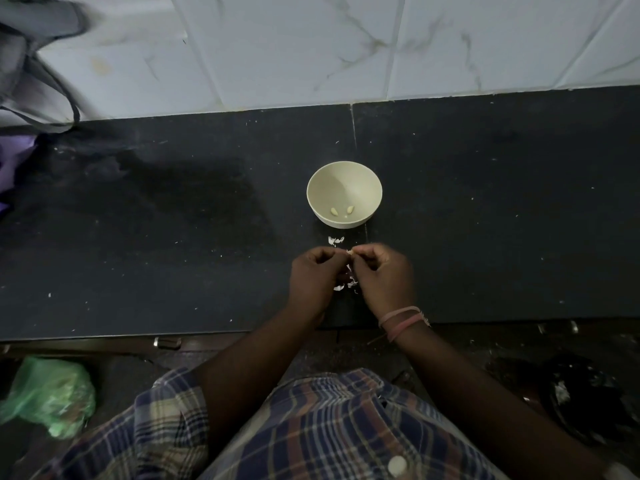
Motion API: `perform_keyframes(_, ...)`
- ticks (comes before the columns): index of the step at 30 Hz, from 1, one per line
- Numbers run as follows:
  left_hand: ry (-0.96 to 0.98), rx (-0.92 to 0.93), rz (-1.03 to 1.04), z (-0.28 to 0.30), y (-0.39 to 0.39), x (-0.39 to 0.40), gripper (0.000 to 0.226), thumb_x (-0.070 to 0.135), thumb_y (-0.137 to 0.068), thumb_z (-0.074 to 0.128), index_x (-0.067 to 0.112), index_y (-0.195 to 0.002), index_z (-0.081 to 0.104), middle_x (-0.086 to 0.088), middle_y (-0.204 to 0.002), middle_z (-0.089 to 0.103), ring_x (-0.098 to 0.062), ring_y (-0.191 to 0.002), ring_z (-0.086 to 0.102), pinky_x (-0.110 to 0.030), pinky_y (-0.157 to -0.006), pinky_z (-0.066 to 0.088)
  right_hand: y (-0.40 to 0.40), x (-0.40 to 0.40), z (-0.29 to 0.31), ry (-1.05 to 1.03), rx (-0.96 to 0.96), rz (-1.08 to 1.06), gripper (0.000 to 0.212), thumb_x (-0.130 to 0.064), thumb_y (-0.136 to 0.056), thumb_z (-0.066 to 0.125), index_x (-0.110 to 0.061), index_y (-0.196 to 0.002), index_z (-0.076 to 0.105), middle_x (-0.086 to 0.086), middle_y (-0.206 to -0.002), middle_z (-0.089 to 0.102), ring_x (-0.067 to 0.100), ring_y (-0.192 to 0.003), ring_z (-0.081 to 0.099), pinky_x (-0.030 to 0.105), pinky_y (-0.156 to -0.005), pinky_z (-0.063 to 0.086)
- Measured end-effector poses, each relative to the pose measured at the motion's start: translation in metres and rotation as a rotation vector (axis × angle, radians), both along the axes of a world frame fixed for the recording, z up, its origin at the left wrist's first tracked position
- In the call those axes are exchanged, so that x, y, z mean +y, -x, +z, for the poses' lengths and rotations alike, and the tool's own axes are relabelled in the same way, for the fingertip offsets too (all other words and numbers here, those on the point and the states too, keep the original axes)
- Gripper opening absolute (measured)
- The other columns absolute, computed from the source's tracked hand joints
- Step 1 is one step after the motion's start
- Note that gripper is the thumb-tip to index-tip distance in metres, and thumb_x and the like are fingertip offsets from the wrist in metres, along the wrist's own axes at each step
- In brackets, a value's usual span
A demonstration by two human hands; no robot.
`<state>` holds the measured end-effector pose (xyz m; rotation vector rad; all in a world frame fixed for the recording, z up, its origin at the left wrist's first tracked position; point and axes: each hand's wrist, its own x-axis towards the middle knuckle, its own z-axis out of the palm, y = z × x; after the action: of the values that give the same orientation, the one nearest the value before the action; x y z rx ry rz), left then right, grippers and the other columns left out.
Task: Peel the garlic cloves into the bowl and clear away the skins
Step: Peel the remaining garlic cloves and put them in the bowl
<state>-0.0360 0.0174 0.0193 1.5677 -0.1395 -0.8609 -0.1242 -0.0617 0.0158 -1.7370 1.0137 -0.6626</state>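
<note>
Just in front of the bowl (pixel 344 194): left hand (pixel 316 273) and right hand (pixel 382 271), fingers curled, pinched one garlic clove (pixel 350 252). Skins (pixel 336 240) beside and beneath. Two peeled cloves (pixel 341 211) inside.

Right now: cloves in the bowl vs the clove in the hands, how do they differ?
The two cloves in the bowl lie bare and loose on the bowl floor, untouched. The clove in the hands is pinched between the left hand and right hand, mostly hidden, with skin flakes lying on the counter below. Both are small and pale.
</note>
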Motion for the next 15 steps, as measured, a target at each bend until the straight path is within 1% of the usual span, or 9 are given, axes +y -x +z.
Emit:
perform_keyframes(3,-0.023,-0.022,0.028,0.0017,0.0006,-0.0021,0.005,0.008,-0.085,0.070,0.007,-0.084,0.075,-0.010,-0.069,0.069,-0.022,-0.065,0.065,-0.033,-0.061,0.053,-0.0028,0.0009,0.0041,-0.071,-0.027,-0.007,0.008,-0.007,-0.084,0.072,-0.011,-0.089,0.076,-0.002,-0.080,0.074,0.007,-0.075,0.070,0.022,-0.070,0.056)
perform_keyframes(7,-0.052,-0.073,0.056,0.0057,-0.0009,-0.0027,0.007,0.007,-0.086,0.068,0.003,-0.084,0.073,-0.008,-0.064,0.067,-0.018,-0.059,0.063,-0.028,-0.054,0.051,-0.0076,0.0046,0.0083,-0.162,-0.082,0.006,0.008,-0.002,-0.085,0.070,-0.008,-0.087,0.075,0.001,-0.078,0.074,0.004,-0.070,0.068,0.014,-0.064,0.052)
perform_keyframes(9,-0.051,-0.083,0.040,0.0061,-0.0032,-0.0024,0.008,0.007,-0.086,0.067,0.002,-0.085,0.073,-0.009,-0.065,0.067,-0.018,-0.059,0.062,-0.028,-0.054,0.052,-0.0089,0.0052,0.0085,-0.189,-0.103,0.008,0.010,0.000,-0.086,0.069,-0.008,-0.088,0.075,0.000,-0.078,0.074,0.004,-0.070,0.069,0.014,-0.065,0.053)
perform_keyframes(11,-0.043,-0.094,0.015,0.0057,-0.0055,-0.0028,0.008,0.007,-0.086,0.067,0.005,-0.082,0.073,-0.008,-0.066,0.068,-0.017,-0.061,0.063,-0.030,-0.057,0.052,-0.0081,0.0043,0.0077,-0.224,-0.117,0.015,0.012,0.000,-0.087,0.068,-0.008,-0.092,0.075,0.001,-0.081,0.074,0.006,-0.074,0.071,0.017,-0.069,0.055)
perform_keyframes(13,-0.045,-0.108,0.005,0.0062,-0.0051,-0.0036,0.009,0.007,-0.086,0.067,0.008,-0.079,0.073,-0.005,-0.065,0.068,-0.014,-0.058,0.063,-0.028,-0.056,0.052,-0.0069,0.0017,0.0051,-0.239,-0.119,0.031,0.015,0.001,-0.086,0.067,-0.007,-0.094,0.077,0.004,-0.084,0.076,0.013,-0.080,0.073,0.025,-0.075,0.059)
perform_keyframes(15,-0.031,-0.098,0.016,0.0080,-0.0036,-0.0039,0.010,0.004,-0.087,0.066,0.005,-0.079,0.072,-0.004,-0.063,0.067,-0.010,-0.055,0.062,-0.025,-0.054,0.050,-0.0064,-0.0017,0.0035,-0.253,-0.124,0.034,0.018,0.004,-0.086,0.065,-0.005,-0.094,0.078,0.006,-0.085,0.076,0.018,-0.082,0.074,0.031,-0.079,0.060)
